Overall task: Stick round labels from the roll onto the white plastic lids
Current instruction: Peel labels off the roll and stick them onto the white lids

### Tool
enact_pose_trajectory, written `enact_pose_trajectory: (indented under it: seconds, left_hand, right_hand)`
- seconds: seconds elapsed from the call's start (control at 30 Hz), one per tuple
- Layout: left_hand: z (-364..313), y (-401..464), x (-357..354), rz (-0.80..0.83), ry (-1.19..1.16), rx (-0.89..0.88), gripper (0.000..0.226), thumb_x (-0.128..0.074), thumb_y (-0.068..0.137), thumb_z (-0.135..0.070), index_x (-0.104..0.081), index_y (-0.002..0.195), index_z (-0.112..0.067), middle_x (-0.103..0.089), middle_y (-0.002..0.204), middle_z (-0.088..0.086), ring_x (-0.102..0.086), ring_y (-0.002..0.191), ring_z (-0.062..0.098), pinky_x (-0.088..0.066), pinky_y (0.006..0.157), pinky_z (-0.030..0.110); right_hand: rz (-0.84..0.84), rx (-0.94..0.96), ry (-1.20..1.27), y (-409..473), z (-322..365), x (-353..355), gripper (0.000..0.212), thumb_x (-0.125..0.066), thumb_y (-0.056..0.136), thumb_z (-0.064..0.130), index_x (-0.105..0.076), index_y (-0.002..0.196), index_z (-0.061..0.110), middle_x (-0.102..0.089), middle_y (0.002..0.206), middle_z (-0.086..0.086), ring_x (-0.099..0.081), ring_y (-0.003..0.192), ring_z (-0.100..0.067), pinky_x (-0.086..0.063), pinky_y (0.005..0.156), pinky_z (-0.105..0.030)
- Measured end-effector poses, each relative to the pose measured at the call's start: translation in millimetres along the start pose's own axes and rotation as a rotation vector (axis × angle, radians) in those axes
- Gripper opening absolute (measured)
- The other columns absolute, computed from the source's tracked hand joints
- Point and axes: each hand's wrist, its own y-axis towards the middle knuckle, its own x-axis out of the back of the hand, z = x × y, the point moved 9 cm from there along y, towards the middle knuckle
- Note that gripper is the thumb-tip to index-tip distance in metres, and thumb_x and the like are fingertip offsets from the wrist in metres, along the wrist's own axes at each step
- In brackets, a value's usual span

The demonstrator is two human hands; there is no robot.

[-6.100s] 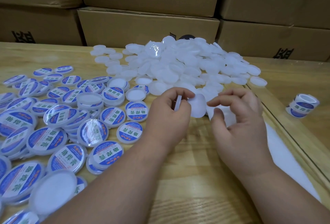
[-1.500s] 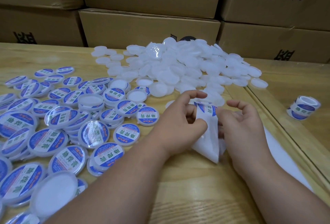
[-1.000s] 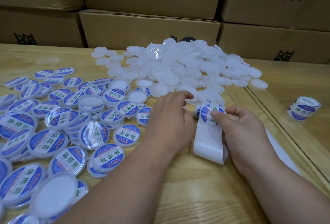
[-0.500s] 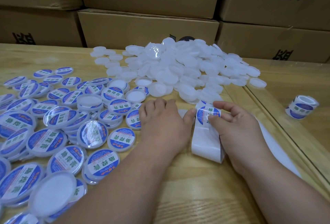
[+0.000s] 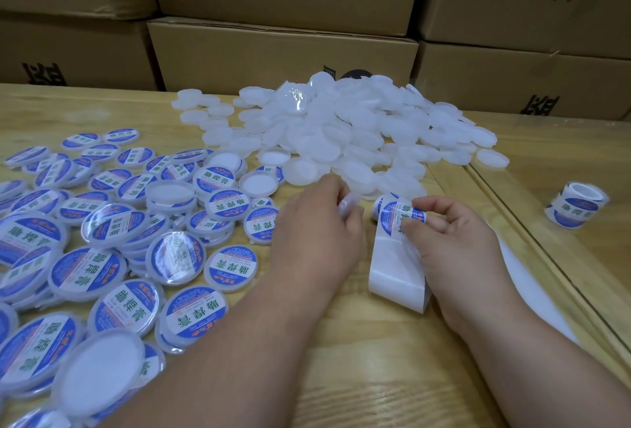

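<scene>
A heap of plain white plastic lids (image 5: 345, 134) lies at the middle back of the wooden table (image 5: 375, 359). Several labelled lids (image 5: 102, 240) with blue round labels spread across the left. My left hand (image 5: 317, 240) holds a plain white lid (image 5: 347, 205) at its fingertips, mostly hidden by the hand. My right hand (image 5: 450, 243) pinches a blue round label (image 5: 396, 219) on the white backing strip (image 5: 392, 270), which loops down onto the table in front of the hand.
A second roll of labels (image 5: 577, 204) stands at the right, beyond a seam in the table. Stacked cardboard boxes (image 5: 283, 48) wall off the back. Used white backing paper (image 5: 532, 294) trails along the right under my forearm.
My left hand has lifted from lying flat on the table and now holds a white lid at its fingertips. My right hand still pinches the label on the strip, turned slightly.
</scene>
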Motion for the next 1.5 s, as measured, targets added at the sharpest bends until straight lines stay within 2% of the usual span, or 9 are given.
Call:
enact_pose_trajectory:
  seconds: [0.2, 0.37, 0.53, 0.6, 0.73, 0.93, 1.13, 1.23, 1.5]
  left_hand:
    - [-16, -4, 6, -0.053, -0.255, -0.145, 0.013, -0.052, 0.086, -0.014, -0.045, 0.089, -0.025, -0.051, 0.094, -0.005, -0.046, 0.084, 0.012, -0.035, 0.069, 0.027]
    - [-27, -11, -10, 0.179, -0.371, -0.200, 0.057, -0.051, 0.087, -0.010, -0.039, 0.120, -0.055, -0.059, 0.108, -0.021, -0.058, 0.092, 0.000, -0.048, 0.077, 0.021]
    - [-33, -12, -22, 0.235, -0.235, -0.302, 0.023, -0.068, 0.091, -0.031, -0.068, 0.113, -0.035, -0.065, 0.111, -0.019, -0.056, 0.106, -0.003, -0.042, 0.091, 0.015]
    - [-27, -10, -22, 0.228, -0.233, -0.254, 0.024, -0.073, 0.088, -0.037, -0.069, 0.111, -0.038, -0.065, 0.111, -0.022, -0.056, 0.107, -0.005, -0.041, 0.091, 0.012]
    - [-23, -10, -23, 0.232, -0.222, -0.226, 0.024, -0.074, 0.083, -0.046, -0.068, 0.106, -0.043, -0.065, 0.108, -0.023, -0.055, 0.106, -0.007, -0.041, 0.089, 0.010]
    - [-20, -8, -22, 0.210, -0.245, -0.172, 0.024, -0.061, 0.084, -0.056, -0.070, 0.104, -0.046, -0.063, 0.101, -0.019, -0.055, 0.104, -0.002, -0.047, 0.089, 0.025]
    - [-20, -8, -18, 0.161, -0.231, -0.159, 0.021, -0.057, 0.085, -0.056, -0.066, 0.102, -0.046, -0.070, 0.098, -0.017, -0.060, 0.091, 0.003, -0.052, 0.081, 0.034]
    - [-19, -8, -19, 0.162, -0.226, -0.151, 0.021, -0.055, 0.086, -0.055, -0.067, 0.101, -0.045, -0.069, 0.097, -0.018, -0.058, 0.089, 0.003, -0.052, 0.080, 0.034]
    - [-16, -7, -20, 0.186, -0.244, -0.117, 0.022, -0.057, 0.082, -0.061, -0.068, 0.096, -0.048, -0.067, 0.092, -0.021, -0.056, 0.083, -0.005, -0.043, 0.068, 0.021]
  right_hand:
    - [-0.011, 0.019, -0.007, -2, 2, -1, 0.012, -0.070, 0.091, 0.016, -0.066, 0.096, 0.027, -0.073, 0.074, 0.002, -0.058, 0.064, -0.020, -0.046, 0.065, -0.037]
    - [-0.015, 0.050, 0.035, -4, 8, -3, 0.010, -0.074, 0.091, 0.022, -0.067, 0.098, 0.025, -0.075, 0.080, -0.004, -0.063, 0.060, -0.017, -0.049, 0.061, -0.035]
    - [-0.005, 0.035, 0.100, -4, 7, -2, 0.016, -0.068, 0.087, 0.019, -0.071, 0.099, 0.028, -0.074, 0.080, -0.005, -0.069, 0.075, -0.021, -0.053, 0.076, -0.042]
    - [0.015, 0.007, 0.143, -6, 7, -3, 0.030, -0.059, 0.075, 0.018, -0.071, 0.099, 0.033, -0.073, 0.086, -0.015, -0.065, 0.075, -0.028, -0.052, 0.075, -0.045]
    - [0.050, 0.022, 0.191, -9, 12, -6, 0.039, -0.053, 0.070, 0.013, -0.070, 0.102, 0.028, -0.069, 0.081, 0.000, -0.066, 0.075, -0.018, -0.055, 0.067, -0.034]
    - [0.069, 0.077, 0.194, -11, 21, -9, 0.043, -0.051, 0.069, 0.010, -0.067, 0.107, 0.021, -0.064, 0.075, 0.011, -0.064, 0.070, -0.004, -0.052, 0.062, -0.015]
    - [0.086, 0.166, 0.137, -12, 28, -14, 0.040, -0.053, 0.080, -0.003, -0.066, 0.105, 0.026, -0.064, 0.071, 0.023, -0.058, 0.060, 0.002, -0.047, 0.057, -0.009]
    - [0.101, 0.196, 0.109, -11, 28, -16, 0.051, -0.045, 0.086, -0.017, -0.065, 0.105, 0.026, -0.064, 0.069, 0.028, -0.054, 0.054, 0.008, -0.045, 0.055, -0.006]
    - [0.076, 0.230, 0.124, -12, 29, -13, 0.042, -0.059, 0.087, -0.009, -0.066, 0.105, 0.028, -0.068, 0.076, 0.024, -0.057, 0.057, 0.005, -0.048, 0.059, -0.009]
